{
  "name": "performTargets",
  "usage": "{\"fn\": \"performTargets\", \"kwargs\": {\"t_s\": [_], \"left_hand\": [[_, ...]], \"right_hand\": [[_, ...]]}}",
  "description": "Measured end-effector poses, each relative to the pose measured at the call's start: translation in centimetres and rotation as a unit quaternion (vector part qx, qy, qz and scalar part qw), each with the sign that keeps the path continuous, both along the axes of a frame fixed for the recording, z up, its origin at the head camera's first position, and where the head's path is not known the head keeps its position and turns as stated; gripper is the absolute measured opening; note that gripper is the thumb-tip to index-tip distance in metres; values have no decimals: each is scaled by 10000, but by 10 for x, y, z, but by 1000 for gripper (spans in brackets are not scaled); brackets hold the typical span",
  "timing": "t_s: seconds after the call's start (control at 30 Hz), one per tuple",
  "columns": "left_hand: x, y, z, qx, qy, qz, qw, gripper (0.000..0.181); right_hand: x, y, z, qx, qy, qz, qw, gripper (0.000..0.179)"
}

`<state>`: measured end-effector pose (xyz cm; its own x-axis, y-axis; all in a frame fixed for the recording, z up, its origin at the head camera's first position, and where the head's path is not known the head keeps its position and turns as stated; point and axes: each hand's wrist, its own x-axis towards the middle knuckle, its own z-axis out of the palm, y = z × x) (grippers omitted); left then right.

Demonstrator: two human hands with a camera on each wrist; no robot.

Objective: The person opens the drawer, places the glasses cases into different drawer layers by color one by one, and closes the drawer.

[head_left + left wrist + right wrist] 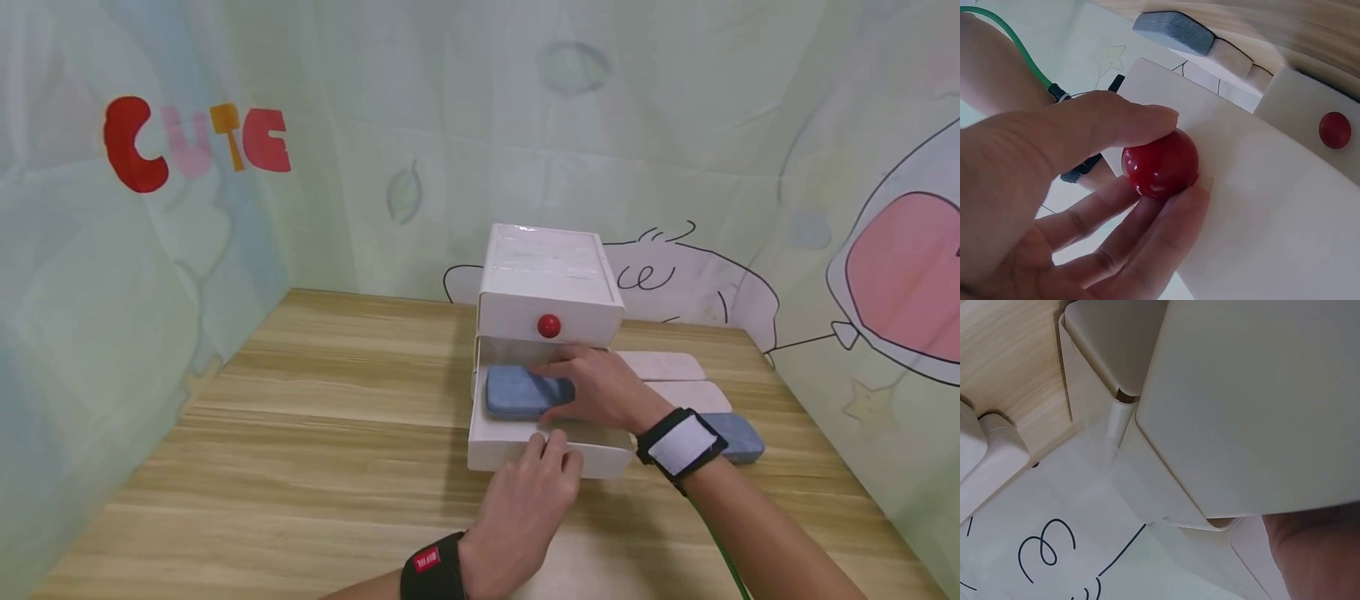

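A small white drawer cabinet (555,262) has its lower drawer (551,458) pulled out. My left hand (525,500) is at the drawer's front; in the left wrist view, thumb and fingers pinch its glossy red knob (1160,164). Over the drawer, my right hand (603,387) grips a blue oblong case (517,392), like a glasses case, by its right end, which the hand hides. In the right wrist view, white drawer panels (1254,406) cover much of the picture, and only part of the right hand (1316,556) shows.
The upper drawer is closed, with its own red knob (549,326). On the wooden table (300,467), right of the cabinet, lie two pale pink cases (663,366) and another blue case (738,437), partly behind the right wrist. A printed cloth (360,125) hangs around the table.
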<state>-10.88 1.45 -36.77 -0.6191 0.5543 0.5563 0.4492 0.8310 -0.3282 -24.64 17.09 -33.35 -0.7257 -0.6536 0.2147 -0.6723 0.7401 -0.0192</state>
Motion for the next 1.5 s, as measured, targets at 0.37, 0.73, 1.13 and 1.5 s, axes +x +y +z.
{"fn": "performTargets", "kwargs": {"t_s": [0.37, 0.73, 1.13, 1.5], "left_hand": [[-1, 2, -3, 9, 106, 29, 9999, 25], [-1, 1, 0, -94, -169, 81, 9998, 25], [-3, 2, -3, 27, 40, 59, 10000, 23], [-2, 2, -3, 89, 227, 52, 9997, 22]], "right_hand": [[7, 18, 2, -440, -681, -123, 9966, 69], [6, 14, 3, -358, -693, 142, 9968, 63], [1, 10, 2, -87, -33, 209, 9997, 51], [-3, 7, 3, -188, 240, 189, 9994, 47]]}}
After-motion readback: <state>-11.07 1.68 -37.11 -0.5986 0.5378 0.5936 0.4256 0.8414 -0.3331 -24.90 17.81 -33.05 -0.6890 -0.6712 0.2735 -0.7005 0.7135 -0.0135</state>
